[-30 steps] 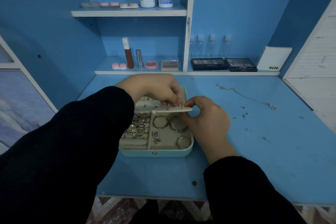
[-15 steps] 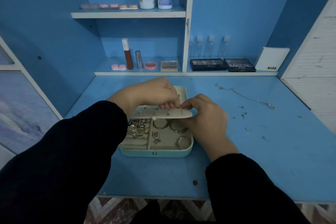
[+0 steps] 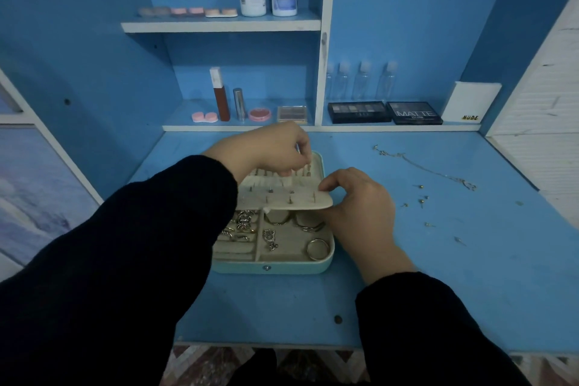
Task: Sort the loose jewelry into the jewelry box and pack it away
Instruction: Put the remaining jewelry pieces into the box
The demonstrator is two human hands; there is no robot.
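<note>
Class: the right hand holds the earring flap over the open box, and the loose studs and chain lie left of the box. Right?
No: the head view shows the studs and chain right of the box. The right hand does hold the flap.

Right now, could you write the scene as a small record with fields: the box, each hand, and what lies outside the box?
box: mint jewelry box, open on the blue desk
inside: rings, hoop earrings
right hand: pinches the earring panel by its right edge
left hand: fingers curled above the panel; contents too small to tell
outside: stud earrings, necklace
</note>
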